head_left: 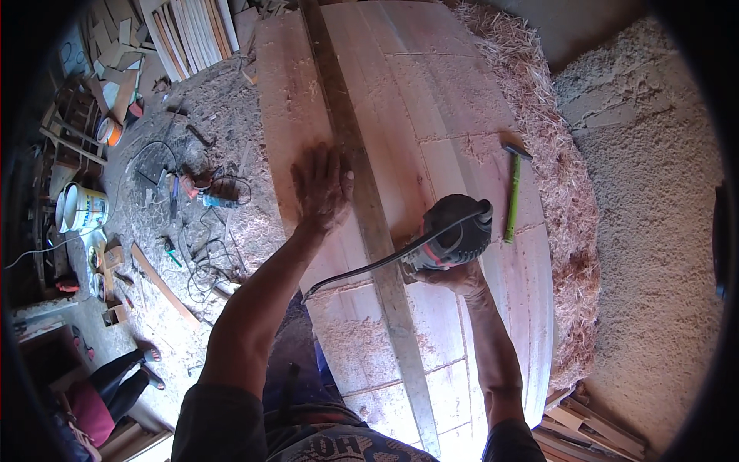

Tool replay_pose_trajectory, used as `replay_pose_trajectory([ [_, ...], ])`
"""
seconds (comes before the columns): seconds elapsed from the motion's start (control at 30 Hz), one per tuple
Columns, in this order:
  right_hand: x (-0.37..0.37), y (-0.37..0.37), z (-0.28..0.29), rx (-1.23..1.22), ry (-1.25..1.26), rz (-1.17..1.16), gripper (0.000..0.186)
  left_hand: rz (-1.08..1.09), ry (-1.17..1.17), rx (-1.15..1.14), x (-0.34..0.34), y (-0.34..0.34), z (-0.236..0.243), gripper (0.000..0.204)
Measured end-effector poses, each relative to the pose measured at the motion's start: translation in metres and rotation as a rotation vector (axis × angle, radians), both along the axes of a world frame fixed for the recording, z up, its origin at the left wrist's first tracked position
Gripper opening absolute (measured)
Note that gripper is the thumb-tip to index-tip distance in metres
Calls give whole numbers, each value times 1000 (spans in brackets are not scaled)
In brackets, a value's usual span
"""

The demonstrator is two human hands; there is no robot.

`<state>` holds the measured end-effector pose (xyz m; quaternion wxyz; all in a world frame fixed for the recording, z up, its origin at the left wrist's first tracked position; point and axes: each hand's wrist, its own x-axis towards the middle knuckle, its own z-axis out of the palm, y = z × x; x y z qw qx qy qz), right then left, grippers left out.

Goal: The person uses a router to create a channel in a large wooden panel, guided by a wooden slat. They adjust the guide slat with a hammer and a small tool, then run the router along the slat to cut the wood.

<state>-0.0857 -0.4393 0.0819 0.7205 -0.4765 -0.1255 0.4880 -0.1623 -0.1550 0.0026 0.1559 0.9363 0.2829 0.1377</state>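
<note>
Under both hands lies a wide, pale wooden panel (446, 92) with shallow grooves and sawdust on it. A long, dark straight bar (346, 115) runs lengthwise across it. My left hand (322, 187) rests flat on the panel with fingers spread, its thumb side at the bar's left edge. My right hand (454, 279) grips the near side of a black, round-topped router (454, 231) with a red band, just right of the bar. The router's base and bit are hidden. Its black cord loops left over the bar. A hammer (513, 189) with a green handle lies right of the router.
Wood shavings (566, 262) are heaped along the panel's right side, beside a rough wall (639, 192). Leftward on the floor lie a teal power tool (219, 202), tangled cables and a curved strip (163, 285). White buckets (83, 206) stand farther left; another person's legs (123, 385) show lower left.
</note>
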Motion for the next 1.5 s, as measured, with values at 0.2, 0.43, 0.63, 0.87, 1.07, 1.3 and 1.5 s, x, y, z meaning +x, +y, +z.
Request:
replay_pose_trajectory([
  [0.2, -8, -22, -26, 106, 328, -14, 87, 5, -18, -33, 0, 0, 3, 60],
  [0.43, -9, -22, -31, -248, -784, -19, 90, 8, -78, -42, 0, 1, 2, 63],
  [0.63, -17, -2, -9, -232, -743, -116, 86, 22, -81, -22, 1, 1, 0, 62],
  [0.87, -27, 8, -17, -343, -916, -200, 89, 40, -129, -5, -1, -3, 0, 64],
  [1.07, -32, 5, -23, -416, -682, -224, 95, 54, -205, 5, 2, -5, -1, 63],
  [1.3, -10, 1, -44, -88, -387, -177, 89, 30, -115, 13, -1, -3, -1, 65],
  [1.5, 7, -30, -99, 347, 935, -276, 84, 11, -53, 39, 4, -5, 0, 65],
])
